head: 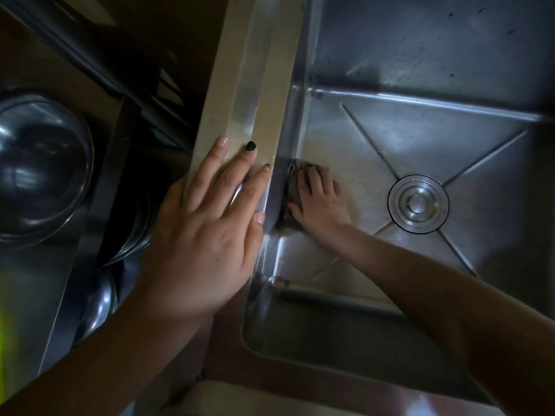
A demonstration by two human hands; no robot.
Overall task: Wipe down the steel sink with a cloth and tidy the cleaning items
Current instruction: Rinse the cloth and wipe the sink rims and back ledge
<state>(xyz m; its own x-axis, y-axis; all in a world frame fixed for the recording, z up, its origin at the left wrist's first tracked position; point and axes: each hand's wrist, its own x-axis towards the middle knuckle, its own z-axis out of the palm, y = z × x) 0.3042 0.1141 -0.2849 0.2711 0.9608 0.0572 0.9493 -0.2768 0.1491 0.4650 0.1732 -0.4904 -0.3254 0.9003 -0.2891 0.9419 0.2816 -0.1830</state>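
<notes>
Dim steel sink [420, 55], wiping underway. Right hand [322, 199], fingers spread, presses cloth [290, 183] on floor's left edge. Left hand [210, 223] flat on rim [252, 85], empty. Far wall looks speckled; tidying likely still ahead.

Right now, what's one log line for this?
wiping steel sink | right hand presses grey cloth on its floor | left hand flat on sink rim

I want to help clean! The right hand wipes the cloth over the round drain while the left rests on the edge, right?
No. The head view shows the right hand pressing the cloth on the sink floor by its wall, apart from the drain. The left hand does rest on the edge.
</notes>
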